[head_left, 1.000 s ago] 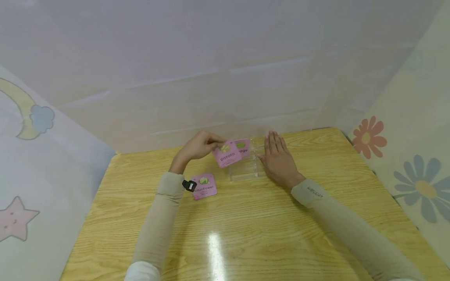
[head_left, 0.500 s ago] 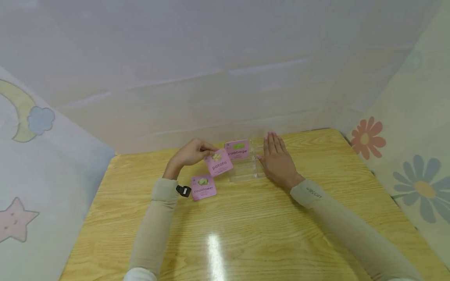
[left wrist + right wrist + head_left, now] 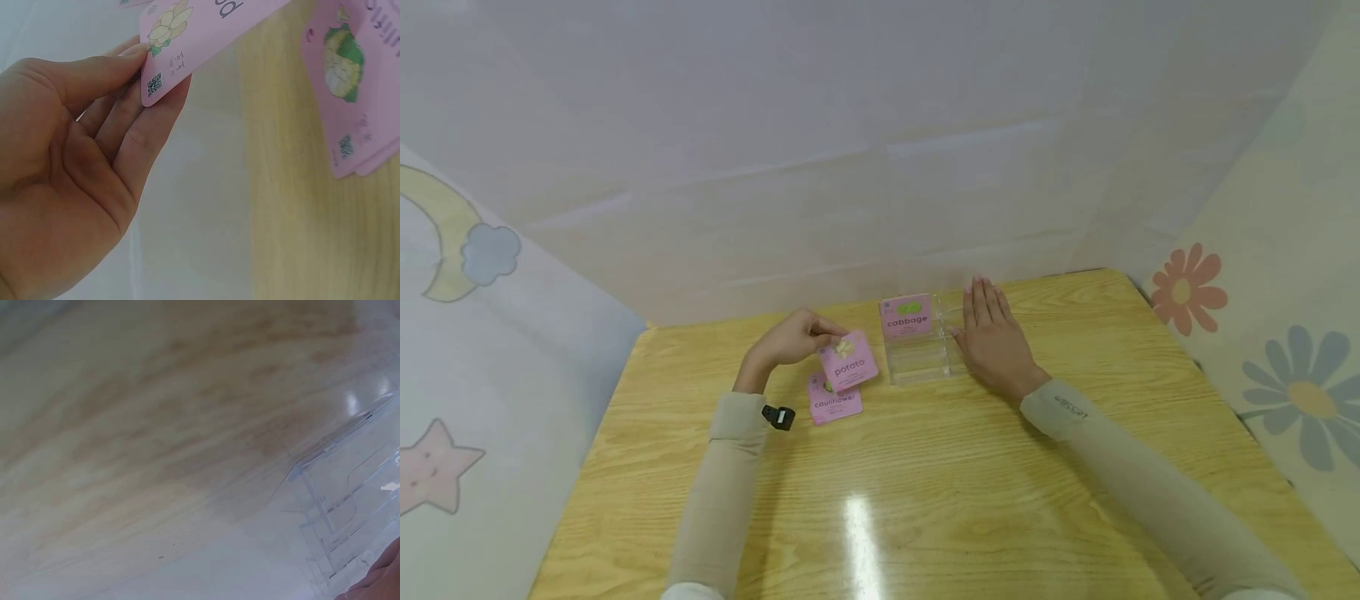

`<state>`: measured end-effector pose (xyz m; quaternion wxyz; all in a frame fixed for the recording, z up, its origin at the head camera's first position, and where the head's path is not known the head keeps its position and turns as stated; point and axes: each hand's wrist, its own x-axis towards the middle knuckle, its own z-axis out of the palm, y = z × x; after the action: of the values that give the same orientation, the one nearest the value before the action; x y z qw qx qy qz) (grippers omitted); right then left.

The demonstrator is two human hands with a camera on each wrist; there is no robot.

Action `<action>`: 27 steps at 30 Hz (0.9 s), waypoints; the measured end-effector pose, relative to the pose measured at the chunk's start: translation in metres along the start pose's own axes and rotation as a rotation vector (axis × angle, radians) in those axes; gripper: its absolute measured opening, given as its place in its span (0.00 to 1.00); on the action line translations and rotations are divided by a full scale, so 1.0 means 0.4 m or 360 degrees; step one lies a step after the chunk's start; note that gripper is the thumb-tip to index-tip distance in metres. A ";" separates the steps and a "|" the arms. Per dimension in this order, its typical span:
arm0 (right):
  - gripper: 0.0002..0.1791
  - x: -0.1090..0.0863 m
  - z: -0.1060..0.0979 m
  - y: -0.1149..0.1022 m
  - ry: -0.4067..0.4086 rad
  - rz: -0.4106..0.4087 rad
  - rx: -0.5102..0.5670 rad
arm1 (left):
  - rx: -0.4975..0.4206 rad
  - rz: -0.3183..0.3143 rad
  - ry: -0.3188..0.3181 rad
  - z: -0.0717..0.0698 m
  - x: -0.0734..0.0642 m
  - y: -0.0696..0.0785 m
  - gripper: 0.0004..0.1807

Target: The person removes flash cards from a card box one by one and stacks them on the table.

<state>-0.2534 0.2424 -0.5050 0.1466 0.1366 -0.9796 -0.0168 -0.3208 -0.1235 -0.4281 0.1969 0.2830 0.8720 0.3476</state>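
Note:
My left hand (image 3: 792, 340) pinches a pink potato flash card (image 3: 850, 365) by its corner, thumb on the printed face and fingers behind. The card overlaps the view of a cauliflower flash card (image 3: 838, 410) lying on the table. In the left wrist view, the edge of another card shows under the cauliflower card (image 3: 369, 94). A cabbage flash card (image 3: 907, 318) leans at the back of a clear stepped stand (image 3: 919, 367). My right hand (image 3: 997, 346) lies with straight fingers against or just beside the stand's right side; contact is unclear.
The wooden table (image 3: 940, 492) ends at a pale cloth backdrop (image 3: 880, 208) just behind the stand. Printed side panels rise at left and right. A black band (image 3: 778, 417) sits on the left sleeve.
My left hand has carried the potato card left and toward me, away from the stand and over the cauliflower card. The cabbage card is now uncovered. My right hand stays in place.

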 end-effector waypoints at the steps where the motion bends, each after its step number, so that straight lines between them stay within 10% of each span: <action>1: 0.43 0.000 0.000 0.000 -0.0008 0.0003 0.0003 | -0.0002 -0.0008 -0.0004 0.002 -0.002 -0.005 0.15; 27: 0.43 -0.001 -0.004 -0.004 -0.0060 0.0028 0.0035 | -0.0079 -0.0095 -0.0015 0.040 -0.050 -0.086 0.15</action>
<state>-0.2520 0.2409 -0.5036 0.1268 0.1293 -0.9834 -0.0073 -0.3090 -0.1488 -0.4606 0.2182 0.2534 0.8702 0.3619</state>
